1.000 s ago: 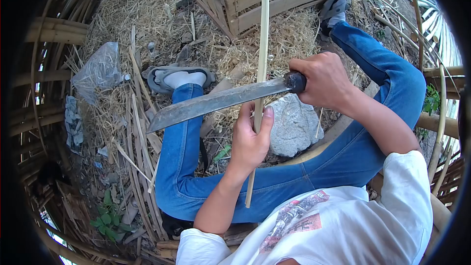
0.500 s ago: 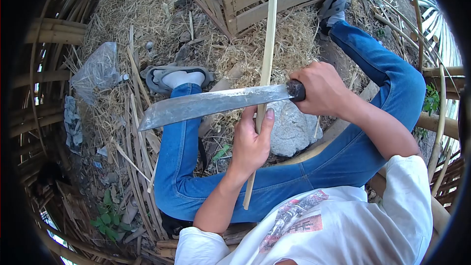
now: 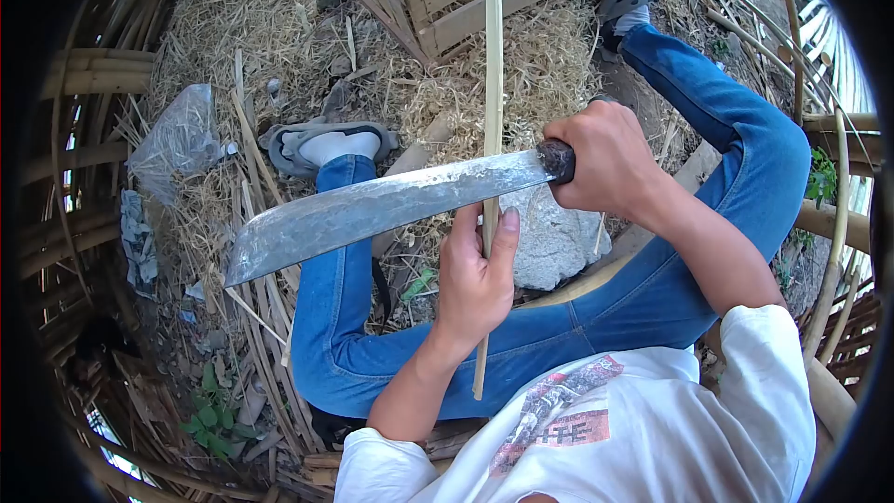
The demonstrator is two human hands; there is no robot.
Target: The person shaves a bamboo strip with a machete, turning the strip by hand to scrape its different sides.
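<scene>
My right hand [image 3: 605, 154] is wrapped round the dark handle of a machete [image 3: 391, 210]. Its broad grey blade points left and lies across a long pale bamboo strip [image 3: 493, 65], hiding a short part of it. Just below the blade, my left hand [image 3: 477, 265] grips the strip between thumb and fingers. The strip stands nearly upright in the view, its upper end cut off by the top edge and its lower end over my jeans. Behind the strip, a large grey stone [image 3: 559, 237] rests on the ground between my legs.
A wooden crate [image 3: 512, 9] stands ahead on ground strewn with shavings [image 3: 447, 93]. Long thin strips [image 3: 256, 317] lie by my left leg. Farther left are a clear plastic bag [image 3: 177, 140] and a bamboo wall [image 3: 84, 158]. Bamboo poles [image 3: 829, 224] run along the right.
The machete blade has swung so its tip sits lower and farther left, with its flat more visible. The bamboo strip has turned more upright, its top shifting left. Both hands keep their hold.
</scene>
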